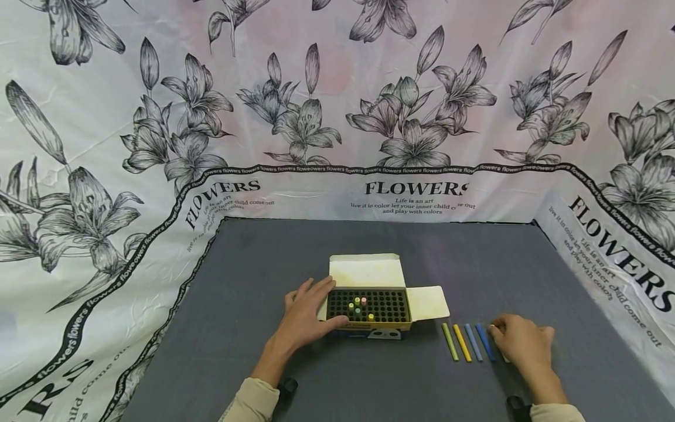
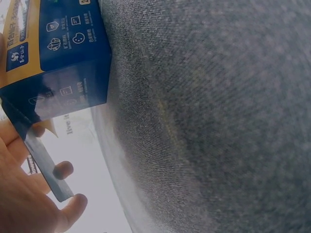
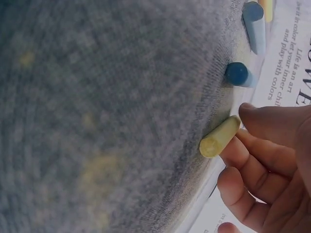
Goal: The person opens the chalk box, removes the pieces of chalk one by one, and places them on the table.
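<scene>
Currently pinching a pale yellow stick [image 3: 221, 138] between thumb and fingers of the right hand [image 1: 523, 346], toward the right edge of the table [image 1: 474, 258]. Just left of that, see a row of four sticks [image 1: 462, 343] in yellow-green, yellow, light blue and dark blue. With the left hand [image 1: 306, 313], touching the open box [image 1: 379, 326] at its near-left corner and left flap [image 2: 47, 162], with thumb and fingers spread apart. In its black insert [image 1: 395, 306], see a few upright coloured ends.

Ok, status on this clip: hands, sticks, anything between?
Left hand touching open box, left side. Right hand pinching pale yellow stick. Four other sticks lie between right hand and box.
</scene>
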A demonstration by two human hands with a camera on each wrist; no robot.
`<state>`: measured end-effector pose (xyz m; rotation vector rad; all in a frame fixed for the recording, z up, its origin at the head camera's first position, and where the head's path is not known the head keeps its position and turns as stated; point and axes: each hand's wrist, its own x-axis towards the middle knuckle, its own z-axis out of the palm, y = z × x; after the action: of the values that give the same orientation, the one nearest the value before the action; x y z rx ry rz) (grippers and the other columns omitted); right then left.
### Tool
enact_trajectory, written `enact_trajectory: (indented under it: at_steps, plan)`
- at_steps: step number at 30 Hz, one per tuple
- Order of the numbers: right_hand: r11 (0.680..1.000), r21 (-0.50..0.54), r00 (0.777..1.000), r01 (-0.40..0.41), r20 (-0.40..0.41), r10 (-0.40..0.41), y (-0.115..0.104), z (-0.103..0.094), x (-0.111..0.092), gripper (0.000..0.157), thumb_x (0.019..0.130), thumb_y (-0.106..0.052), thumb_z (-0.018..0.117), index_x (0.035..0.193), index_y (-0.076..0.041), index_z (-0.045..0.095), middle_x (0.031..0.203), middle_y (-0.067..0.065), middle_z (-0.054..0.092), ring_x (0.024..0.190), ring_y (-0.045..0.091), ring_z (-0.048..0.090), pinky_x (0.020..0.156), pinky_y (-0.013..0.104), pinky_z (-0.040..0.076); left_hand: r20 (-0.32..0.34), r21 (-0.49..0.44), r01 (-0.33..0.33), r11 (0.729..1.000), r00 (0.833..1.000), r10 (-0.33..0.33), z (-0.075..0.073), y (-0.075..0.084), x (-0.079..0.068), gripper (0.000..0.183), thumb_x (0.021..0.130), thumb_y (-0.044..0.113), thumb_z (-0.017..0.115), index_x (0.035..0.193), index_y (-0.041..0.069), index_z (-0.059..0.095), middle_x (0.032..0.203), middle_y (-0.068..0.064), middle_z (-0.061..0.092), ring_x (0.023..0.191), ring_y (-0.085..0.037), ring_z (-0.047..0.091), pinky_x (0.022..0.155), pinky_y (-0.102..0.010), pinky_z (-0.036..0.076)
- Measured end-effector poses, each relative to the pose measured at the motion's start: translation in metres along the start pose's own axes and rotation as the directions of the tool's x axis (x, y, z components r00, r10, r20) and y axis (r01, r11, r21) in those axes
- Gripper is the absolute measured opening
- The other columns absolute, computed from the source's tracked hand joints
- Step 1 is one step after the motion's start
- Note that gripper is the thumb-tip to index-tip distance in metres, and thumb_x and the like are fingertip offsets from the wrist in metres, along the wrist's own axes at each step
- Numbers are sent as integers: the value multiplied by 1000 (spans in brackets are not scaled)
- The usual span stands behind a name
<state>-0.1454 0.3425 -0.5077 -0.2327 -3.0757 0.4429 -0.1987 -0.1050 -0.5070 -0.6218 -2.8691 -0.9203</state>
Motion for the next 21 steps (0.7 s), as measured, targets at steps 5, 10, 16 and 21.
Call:
enact_trajectory:
  at_steps: [5, 10, 16, 21]
  plan:
    - [999, 16, 1000, -30, 0, 30, -4, -6, 1, 33, 98, -29, 64, 106, -1, 77, 94, 19, 76, 75, 33, 67, 73, 59, 31, 6, 0, 2, 1000, 1000, -2, -1, 1, 0, 87, 86, 65, 70, 157, 22, 44, 163, 2, 41, 153, -42, 29, 111, -66, 23]
    - [998, 48, 992, -27, -124, 33, -20, -12, -1, 36, 99, -30, 64, 110, 2, 75, 92, 18, 77, 72, 31, 65, 70, 55, 30, 4, -5, 1, 1000, 1000, -1, -2, 2, 0, 86, 86, 64, 71, 156, 22, 44, 163, 1, 41, 153, -42, 29, 111, -66, 23]
    - [976, 130, 876, 175, -472, -95, -58, -18, -5, 24, 91, -15, 75, 108, 3, 74, 87, 19, 75, 74, 34, 60, 75, 58, 30, 7, -9, 6, 1000, 1000, -6, -2, 2, 0, 86, 86, 63, 72, 156, 22, 45, 163, 1, 42, 153, -42, 28, 111, -67, 23]
    - [878, 96, 720, 468, -617, -317, -86, -21, -1, 26, 79, 0, 83, 104, 0, 76, 86, 15, 74, 78, 31, 56, 78, 55, 31, 7, -8, 7, 1000, 1000, -7, 0, 1, 0, 86, 86, 62, 72, 156, 22, 44, 163, 1, 41, 153, -42, 28, 111, -67, 23]
